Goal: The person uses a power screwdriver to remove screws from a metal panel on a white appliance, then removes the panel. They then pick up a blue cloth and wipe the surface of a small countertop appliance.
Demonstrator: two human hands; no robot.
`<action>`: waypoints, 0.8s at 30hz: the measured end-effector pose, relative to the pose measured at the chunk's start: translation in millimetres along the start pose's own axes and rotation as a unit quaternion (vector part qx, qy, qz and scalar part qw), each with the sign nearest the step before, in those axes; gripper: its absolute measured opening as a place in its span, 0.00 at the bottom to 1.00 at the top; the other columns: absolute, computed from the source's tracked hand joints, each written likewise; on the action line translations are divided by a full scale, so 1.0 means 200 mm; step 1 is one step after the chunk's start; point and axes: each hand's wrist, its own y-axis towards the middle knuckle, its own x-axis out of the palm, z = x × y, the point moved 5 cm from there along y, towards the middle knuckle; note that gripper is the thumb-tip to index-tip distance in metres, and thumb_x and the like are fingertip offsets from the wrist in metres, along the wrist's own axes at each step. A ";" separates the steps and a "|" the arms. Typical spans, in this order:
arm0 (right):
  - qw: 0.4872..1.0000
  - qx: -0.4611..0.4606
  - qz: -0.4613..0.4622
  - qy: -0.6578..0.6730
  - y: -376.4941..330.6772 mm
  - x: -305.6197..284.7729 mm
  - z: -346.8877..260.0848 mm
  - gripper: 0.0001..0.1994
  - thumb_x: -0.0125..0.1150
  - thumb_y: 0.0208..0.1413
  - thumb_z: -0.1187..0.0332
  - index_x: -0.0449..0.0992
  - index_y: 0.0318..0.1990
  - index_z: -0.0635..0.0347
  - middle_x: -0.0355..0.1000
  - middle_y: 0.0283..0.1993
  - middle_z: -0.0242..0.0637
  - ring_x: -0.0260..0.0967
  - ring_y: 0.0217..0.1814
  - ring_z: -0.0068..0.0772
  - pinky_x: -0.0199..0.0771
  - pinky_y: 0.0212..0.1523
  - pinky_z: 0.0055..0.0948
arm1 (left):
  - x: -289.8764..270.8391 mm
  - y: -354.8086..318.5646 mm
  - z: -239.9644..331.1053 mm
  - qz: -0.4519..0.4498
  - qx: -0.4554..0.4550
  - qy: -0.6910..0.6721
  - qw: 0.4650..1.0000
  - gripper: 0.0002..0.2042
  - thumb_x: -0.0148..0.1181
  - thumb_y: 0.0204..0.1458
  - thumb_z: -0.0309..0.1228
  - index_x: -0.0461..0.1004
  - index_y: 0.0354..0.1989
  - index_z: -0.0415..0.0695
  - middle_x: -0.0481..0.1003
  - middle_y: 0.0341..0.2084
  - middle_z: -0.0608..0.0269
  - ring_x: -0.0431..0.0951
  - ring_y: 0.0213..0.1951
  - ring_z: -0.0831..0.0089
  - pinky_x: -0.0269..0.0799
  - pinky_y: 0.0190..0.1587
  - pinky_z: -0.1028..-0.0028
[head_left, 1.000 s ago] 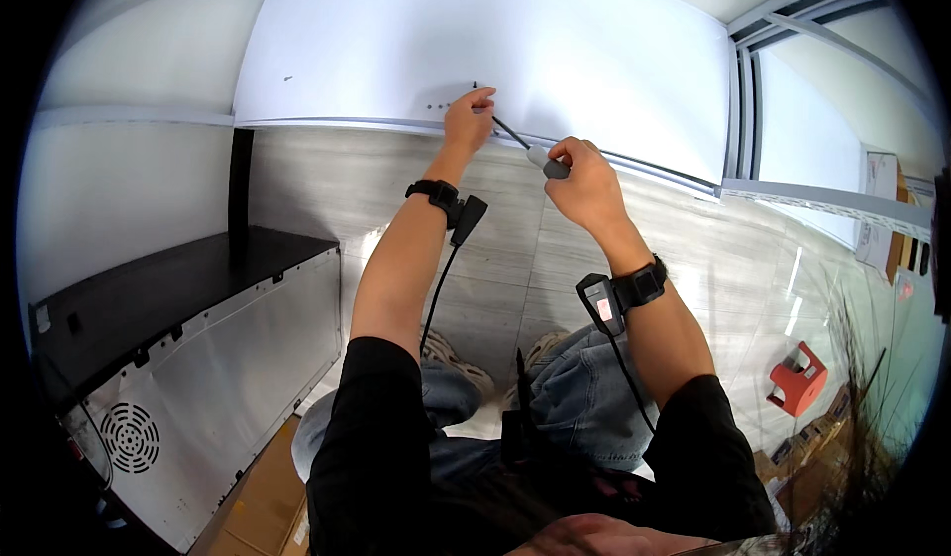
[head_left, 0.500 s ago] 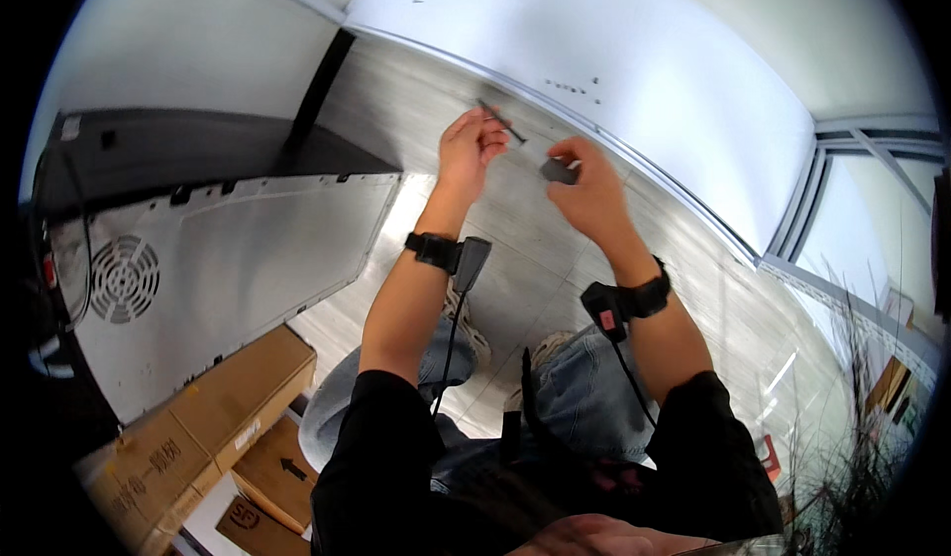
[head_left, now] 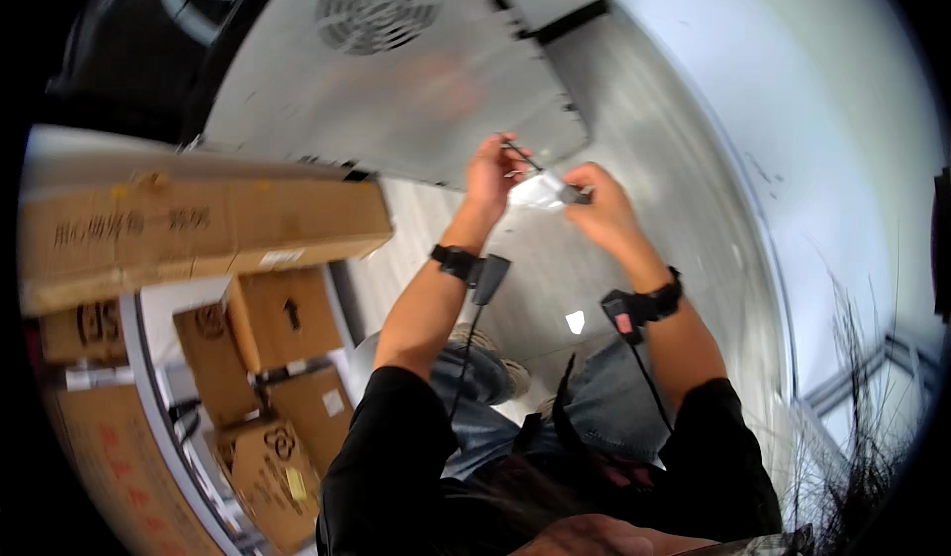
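My left hand (head_left: 490, 174) pinches a thin dark rod (head_left: 523, 156), whose far end slants down to the right. Just right of it, my right hand (head_left: 602, 207) grips a small dark grey piece (head_left: 575, 195) between thumb and fingers; its kind is too small and blurred to tell. The two held things are close together but seem apart. Both hands are held out over the pale wood-look floor (head_left: 525, 278). A bright white patch lies between them in the picture, and I cannot tell whether it is light on the floor.
A large grey metal panel with a round vent (head_left: 379, 6) stands ahead on the left. A long cardboard box (head_left: 213, 224) rests at the left above several smaller cartons (head_left: 287, 318). On the right runs a white wall panel (head_left: 733, 120), with dark thin twigs (head_left: 857, 427) at the lower right.
My view has swung left, so the vented panel and cartons show more fully. My hands have come closer together, each still holding its thing.
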 end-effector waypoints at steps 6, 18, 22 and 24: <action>0.996 0.015 -0.078 -0.047 -0.11 0.33 -0.18 0.16 0.57 0.39 0.77 0.70 0.40 0.61 0.70 0.39 0.41 0.70 0.38 0.36 0.69 0.38 0.31 | -0.34 -0.22 0.17 0.027 0.021 -0.007 0.999 0.13 0.37 0.62 0.36 0.67 0.38 0.43 0.74 0.27 0.57 0.70 0.24 0.74 0.65 0.30 0.75; 0.994 -0.106 -0.011 -0.017 -0.24 0.78 -0.64 0.14 0.60 0.42 0.78 0.70 0.40 0.59 0.70 0.37 0.34 0.69 0.32 0.25 0.68 0.32 0.25 | -0.67 -0.39 0.64 -0.059 0.150 -0.090 0.983 0.12 0.42 0.61 0.37 0.69 0.36 0.43 0.74 0.26 0.59 0.71 0.24 0.76 0.67 0.29 0.76; 0.996 -0.092 0.000 0.014 -0.30 0.86 -0.68 0.14 0.60 0.42 0.77 0.70 0.39 0.60 0.70 0.37 0.34 0.68 0.31 0.23 0.68 0.31 0.24 | -0.71 -0.38 0.73 -0.096 0.147 -0.069 0.982 0.12 0.44 0.60 0.36 0.71 0.40 0.41 0.74 0.25 0.59 0.71 0.24 0.77 0.68 0.29 0.78; 0.997 -0.076 0.011 0.025 -0.31 0.90 -0.71 0.13 0.60 0.43 0.77 0.70 0.39 0.61 0.70 0.37 0.33 0.68 0.31 0.23 0.68 0.31 0.24 | -0.72 -0.37 0.74 -0.093 0.141 -0.065 0.984 0.14 0.43 0.60 0.35 0.70 0.44 0.40 0.74 0.23 0.61 0.72 0.24 0.77 0.68 0.28 0.78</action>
